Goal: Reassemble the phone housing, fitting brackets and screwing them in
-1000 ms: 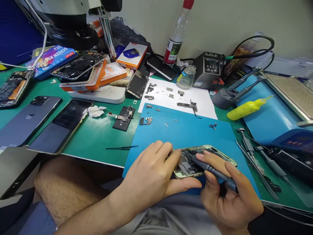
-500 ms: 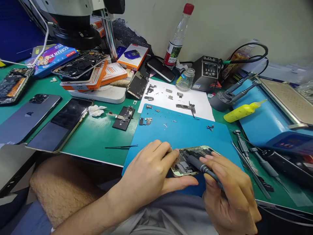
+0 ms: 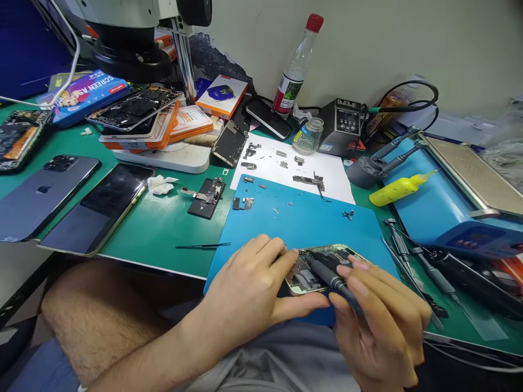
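a green-topped workbench (image 3: pixel 163 231) spreads under everything, and on it lies a flat, bright blue rubbery mat (image 3: pixel 310 226). over the mat's near edge, the person's bare left hand (image 3: pixel 247 283) comes in from the lower left, forearm slanting up, back of the hand uppermost and knuckles bent. its index finger presses at the left end of an opened, pale-rimmed rectangular phone body (image 3: pixel 329 257), while the thumb stretches out straight along the near edge, so the fingers are clamped on the phone. the bare right hand (image 3: pixel 379 321) reaches in from the lower right, wrist low and palm turned inward, its fingers curled and closed round a dark grey, pen-shaped tool with a ringed grip (image 3: pixel 327 275). the phone body lies between the two hands, above the near part of the mat, its dark interior facing up. the tool slants across it, front end down near the left hand's index finger; its very tip cannot be made out. thin black tweezers (image 3: pixel 203 245) lie left of the hand, across the mat's edge.
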Motion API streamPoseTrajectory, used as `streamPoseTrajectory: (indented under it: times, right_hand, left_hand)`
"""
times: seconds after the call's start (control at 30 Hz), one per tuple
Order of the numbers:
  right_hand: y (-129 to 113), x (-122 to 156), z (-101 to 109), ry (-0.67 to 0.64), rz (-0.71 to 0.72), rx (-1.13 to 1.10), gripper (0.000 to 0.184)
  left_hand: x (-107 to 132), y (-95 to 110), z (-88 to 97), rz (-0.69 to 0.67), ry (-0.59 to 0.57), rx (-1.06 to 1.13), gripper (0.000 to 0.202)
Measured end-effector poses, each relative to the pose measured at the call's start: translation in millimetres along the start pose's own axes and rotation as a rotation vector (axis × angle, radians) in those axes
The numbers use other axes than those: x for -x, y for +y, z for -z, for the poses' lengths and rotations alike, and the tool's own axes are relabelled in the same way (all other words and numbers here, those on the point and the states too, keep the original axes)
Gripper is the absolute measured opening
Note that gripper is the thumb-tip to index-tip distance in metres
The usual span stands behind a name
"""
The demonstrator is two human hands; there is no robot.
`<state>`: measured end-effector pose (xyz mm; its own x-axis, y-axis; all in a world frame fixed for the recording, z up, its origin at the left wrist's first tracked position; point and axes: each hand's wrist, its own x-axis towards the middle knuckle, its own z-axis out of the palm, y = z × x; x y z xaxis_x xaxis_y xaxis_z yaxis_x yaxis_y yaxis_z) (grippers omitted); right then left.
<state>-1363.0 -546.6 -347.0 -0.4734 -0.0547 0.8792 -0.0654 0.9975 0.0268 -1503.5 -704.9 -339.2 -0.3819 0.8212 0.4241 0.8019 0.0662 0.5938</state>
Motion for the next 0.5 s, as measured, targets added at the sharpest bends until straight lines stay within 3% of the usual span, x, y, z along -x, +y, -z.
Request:
streamPoseTrajectory:
  times: [0.2,0.5]
  right_hand:
    - [3.2,5.3,-0.5,-0.047,-0.008,-0.137,0.07]
    - [0.3,2.7,0.7,-0.023,-0.032,-0.146,0.072]
  left_hand:
    - [0.3,1.4,0.5,0.024,-0.023,0.014,0.063]
    - [1.0,0.0,-1.0,0.04,-0.042,0.023,0.062]
